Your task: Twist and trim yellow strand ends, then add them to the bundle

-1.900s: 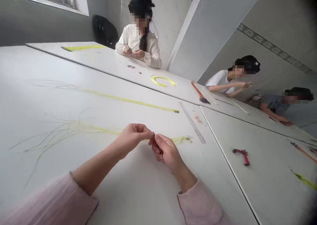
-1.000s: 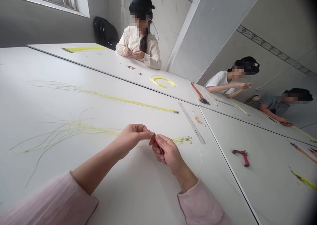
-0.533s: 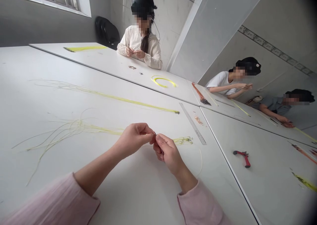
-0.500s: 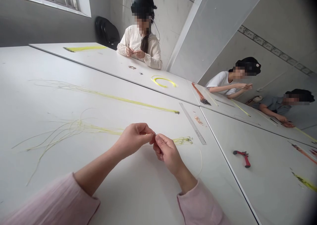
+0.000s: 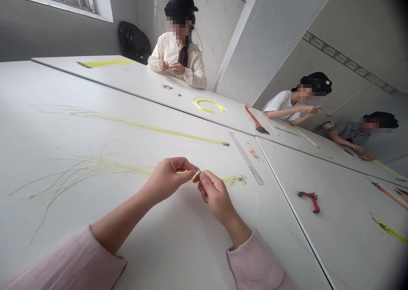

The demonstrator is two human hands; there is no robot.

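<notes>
Thumb and fingers of my left hand (image 5: pixel 172 177) are pinched together, close to the fingertips of my right hand (image 5: pixel 214 192). A tiny dark piece, perhaps a hook, sticks up from the right pinch; what the left fingers hold is too small to name. Beneath and behind my hands lies a bundle of yellow lines (image 5: pixel 127 167), loose ends fanned out on the left, with hooks (image 5: pixel 239 179) at its right end. Farther back, a second yellow bundle (image 5: pixel 165 132) runs across the white table (image 5: pixel 153 247).
A clear ruler (image 5: pixel 247 159) lies beside small orange-brown bits (image 5: pixel 254 154). Red-handled pliers (image 5: pixel 310 200) rest on the right table. Three people sit across the tables, near a yellow coil (image 5: pixel 207 104) and an orange bundle (image 5: pixel 256 120). Seams run between the tabletops.
My fingertips have parted slightly, and the dark piece at the right pinch shows more clearly. The whole view has shifted a little, so the surroundings appear farther left.
</notes>
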